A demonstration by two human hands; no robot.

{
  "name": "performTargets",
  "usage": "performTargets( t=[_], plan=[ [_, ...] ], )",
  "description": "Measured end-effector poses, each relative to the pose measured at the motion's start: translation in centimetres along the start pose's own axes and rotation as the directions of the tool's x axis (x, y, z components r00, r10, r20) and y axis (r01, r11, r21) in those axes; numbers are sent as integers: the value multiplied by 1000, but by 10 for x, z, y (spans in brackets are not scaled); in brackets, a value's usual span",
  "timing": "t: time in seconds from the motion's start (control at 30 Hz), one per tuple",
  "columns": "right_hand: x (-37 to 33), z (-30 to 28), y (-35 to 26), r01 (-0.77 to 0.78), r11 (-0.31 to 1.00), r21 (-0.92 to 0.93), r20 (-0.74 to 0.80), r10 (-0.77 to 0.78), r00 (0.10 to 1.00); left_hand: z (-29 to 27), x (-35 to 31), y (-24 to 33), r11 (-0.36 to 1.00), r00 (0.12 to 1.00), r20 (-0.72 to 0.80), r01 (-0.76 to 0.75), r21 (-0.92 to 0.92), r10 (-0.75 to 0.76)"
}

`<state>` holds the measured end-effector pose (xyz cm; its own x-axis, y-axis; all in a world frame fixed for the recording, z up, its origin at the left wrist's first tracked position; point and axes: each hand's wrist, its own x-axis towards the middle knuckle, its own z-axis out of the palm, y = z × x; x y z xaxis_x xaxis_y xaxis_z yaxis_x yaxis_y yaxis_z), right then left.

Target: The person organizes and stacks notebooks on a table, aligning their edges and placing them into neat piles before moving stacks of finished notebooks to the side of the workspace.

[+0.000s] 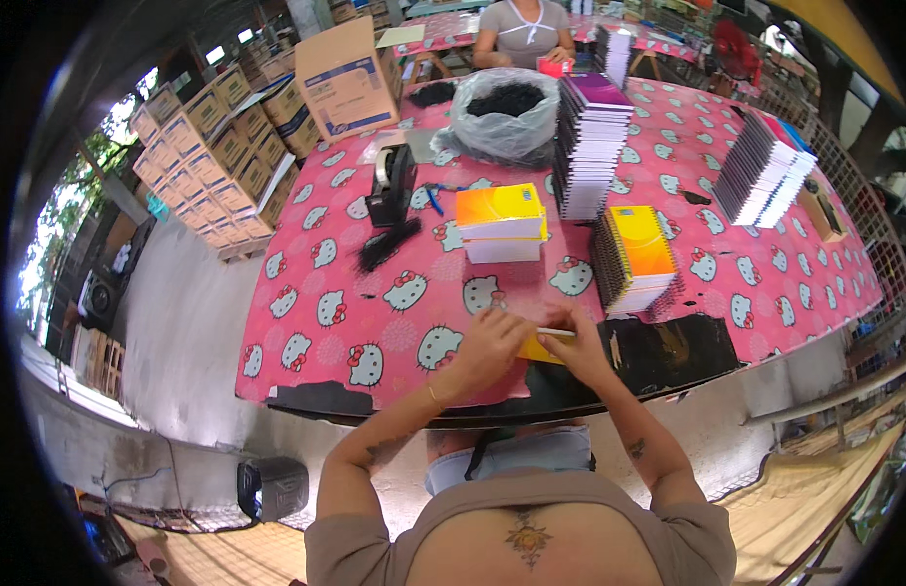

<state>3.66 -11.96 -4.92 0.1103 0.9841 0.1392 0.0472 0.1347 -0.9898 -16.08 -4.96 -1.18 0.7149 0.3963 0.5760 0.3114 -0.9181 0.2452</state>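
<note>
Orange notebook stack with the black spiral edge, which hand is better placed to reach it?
Probably your right hand: it is nearer the orange notebook stack, which stands beyond and to its right; your left hand is farther left.

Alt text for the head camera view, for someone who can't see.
A person's left hand and right hand meet at a yellow item by a pink patterned table's near edge. Beyond are notebook stacks, a plastic bag and a co-worker.

Cardboard boxes (pixel 204 179) stand stacked at left, a red fan (pixel 732 45) at back right.
</note>
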Motion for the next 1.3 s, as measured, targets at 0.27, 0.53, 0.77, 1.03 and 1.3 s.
performTargets(
  t=[0.27,0.53,0.77,1.03,1.3],
  plan=[
    [-21,24,7,69,994,-87,-86,-77,993,-26,12,-160,885,831,-389,460,78,-397],
    [-16,20,1,61,998,8,-100,-60,993,-19,-27,-235,608,935,-247,354,711,-256],
    [3,15,22,-59,995,79,149,47,988,-11,-40,-178,852,941,-151,338,399,-303],
    [4,12,29,-96,992,87,174,80,982,-44,-33,-55,702,743,-34,615,-359,-668],
    [6,15,22,-55,994,99,187,36,982,-32,-58,-9,797,800,-159,514,-318,-579]
  ],
)
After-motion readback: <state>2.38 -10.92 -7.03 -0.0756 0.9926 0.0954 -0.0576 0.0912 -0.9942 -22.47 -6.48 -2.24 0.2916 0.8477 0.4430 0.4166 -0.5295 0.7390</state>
